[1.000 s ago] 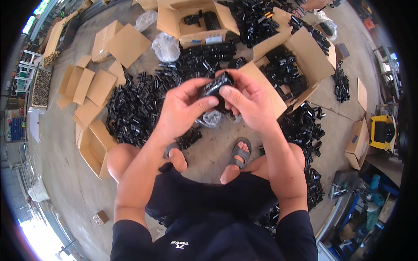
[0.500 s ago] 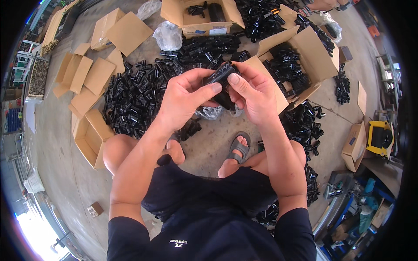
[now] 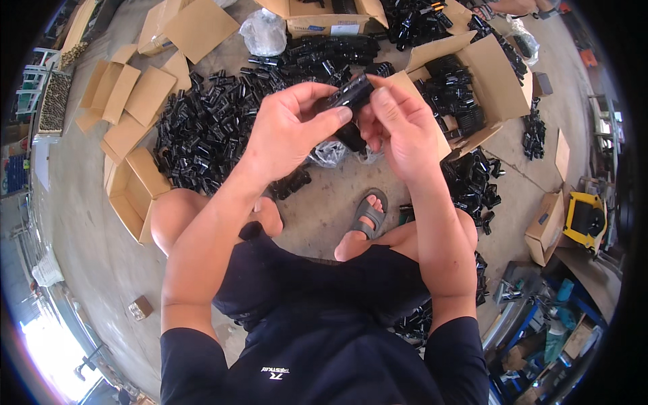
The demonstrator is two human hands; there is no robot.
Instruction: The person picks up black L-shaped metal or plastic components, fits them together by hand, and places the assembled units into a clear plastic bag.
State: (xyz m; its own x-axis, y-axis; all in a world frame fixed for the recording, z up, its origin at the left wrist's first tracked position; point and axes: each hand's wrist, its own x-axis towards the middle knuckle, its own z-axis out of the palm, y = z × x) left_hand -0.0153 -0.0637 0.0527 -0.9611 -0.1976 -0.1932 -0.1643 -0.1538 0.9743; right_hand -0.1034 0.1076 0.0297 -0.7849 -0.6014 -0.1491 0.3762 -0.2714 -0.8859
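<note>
In front of me I hold a glossy black tubular part (image 3: 352, 93), tilted with its right end higher. My left hand (image 3: 287, 129) is closed round its left end, the thumb lying along the near side. At the other end, the curled fingers of my right hand (image 3: 405, 135) are against the part, the thumb bent above them. A darker piece shows below, between the hands; whether it belongs to the same part I cannot tell. Beyond my left hand spreads a large pile of similar black parts (image 3: 202, 128) on the floor.
An open cardboard box (image 3: 496, 81) of black parts stands to the right, another box (image 3: 337, 25) at the far side. Flattened cartons (image 3: 145, 94) and an open empty box (image 3: 138, 189) lie left. Clear plastic bags (image 3: 263, 32) lie about. Another person's hand (image 3: 486, 12) shows at far right.
My right thumb has lifted off the black part and shifted right, baring more of its right end. My left hand keeps its grip. The whole view has shifted slightly.
</note>
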